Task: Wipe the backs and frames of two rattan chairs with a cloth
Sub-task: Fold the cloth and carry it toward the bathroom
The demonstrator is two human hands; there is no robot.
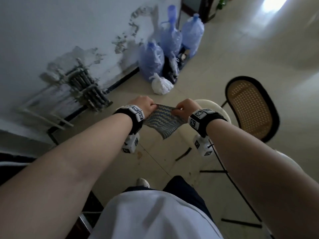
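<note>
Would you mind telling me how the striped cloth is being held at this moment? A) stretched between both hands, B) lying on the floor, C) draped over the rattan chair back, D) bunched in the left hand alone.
A: the left hand and right hand each pinch an upper corner of the cloth, which hangs spread between them, clear of the rattan chair back.

hands: left hand (144,104), right hand (187,107) pinch cloth (161,122) | rattan chair (250,107) right

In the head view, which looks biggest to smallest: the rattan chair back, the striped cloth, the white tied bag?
1. rattan chair back
2. striped cloth
3. white tied bag

The bag lies farther off, so its true size stays unsure.
</note>
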